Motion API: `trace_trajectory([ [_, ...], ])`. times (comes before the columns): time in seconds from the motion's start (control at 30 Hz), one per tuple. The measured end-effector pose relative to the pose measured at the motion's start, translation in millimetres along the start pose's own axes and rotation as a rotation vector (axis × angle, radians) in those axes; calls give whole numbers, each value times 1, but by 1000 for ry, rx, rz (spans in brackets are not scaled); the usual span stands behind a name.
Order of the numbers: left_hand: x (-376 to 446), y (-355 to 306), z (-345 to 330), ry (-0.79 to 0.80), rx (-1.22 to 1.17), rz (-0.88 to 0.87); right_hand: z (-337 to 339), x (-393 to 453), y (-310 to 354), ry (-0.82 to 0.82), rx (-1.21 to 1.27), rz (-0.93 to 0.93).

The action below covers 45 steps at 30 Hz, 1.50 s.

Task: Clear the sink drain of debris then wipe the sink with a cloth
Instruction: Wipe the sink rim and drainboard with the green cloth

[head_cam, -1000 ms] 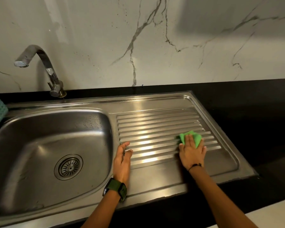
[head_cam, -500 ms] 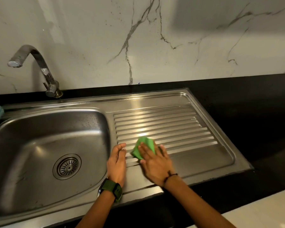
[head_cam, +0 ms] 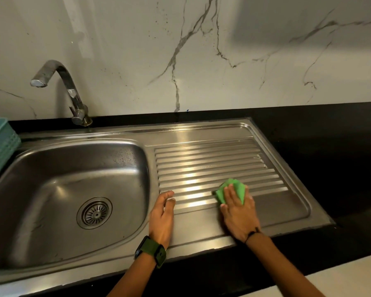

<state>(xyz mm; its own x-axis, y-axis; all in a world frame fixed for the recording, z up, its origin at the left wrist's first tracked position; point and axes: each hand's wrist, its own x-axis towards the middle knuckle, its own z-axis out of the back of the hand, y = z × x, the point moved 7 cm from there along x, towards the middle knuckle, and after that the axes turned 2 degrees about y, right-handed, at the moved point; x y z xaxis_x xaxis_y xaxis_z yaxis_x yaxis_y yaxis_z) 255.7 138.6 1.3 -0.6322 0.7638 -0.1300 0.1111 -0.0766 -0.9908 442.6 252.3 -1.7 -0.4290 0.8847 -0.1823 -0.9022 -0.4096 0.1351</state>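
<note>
Marble-look wall (head_cam: 223, 50) behind, black counter (head_cam: 330, 146) around a steel sink (head_cam: 201, 133). Right hand (head_cam: 239, 217) lies flat, fingers straight, pressing a green cloth (head_cam: 234, 188) onto the ribbed drainboard (head_cam: 212, 166) — the cloth sits on the near ribs, right of centre, folded and partly under the fingers. Left hand (head_cam: 162, 217) rests on the steel strip between bowl (head_cam: 73, 189) and drainboard, fingers loosely bent, holding nothing; fingertips at the near-left corner of the ribs. A green watch (head_cam: 151, 252) is on the left wrist, a thin dark band (head_cam: 253, 233) on the right. The two hands are apart. Drain (head_cam: 94, 213) sits in the bowl floor, strainer in place; whether debris lies in it cannot be told. Tap (head_cam: 66, 91) stands at the back-left rim, spout turned left. Teal basket (head_cam: 0, 148) — partly cut off — stands at the left edge beside the bowl.
</note>
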Motion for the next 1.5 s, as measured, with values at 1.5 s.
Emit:
trace_trajectory([
  [1.5,-62,-18,-65,1,628,-27,26,-16,-136,135,76,232],
])
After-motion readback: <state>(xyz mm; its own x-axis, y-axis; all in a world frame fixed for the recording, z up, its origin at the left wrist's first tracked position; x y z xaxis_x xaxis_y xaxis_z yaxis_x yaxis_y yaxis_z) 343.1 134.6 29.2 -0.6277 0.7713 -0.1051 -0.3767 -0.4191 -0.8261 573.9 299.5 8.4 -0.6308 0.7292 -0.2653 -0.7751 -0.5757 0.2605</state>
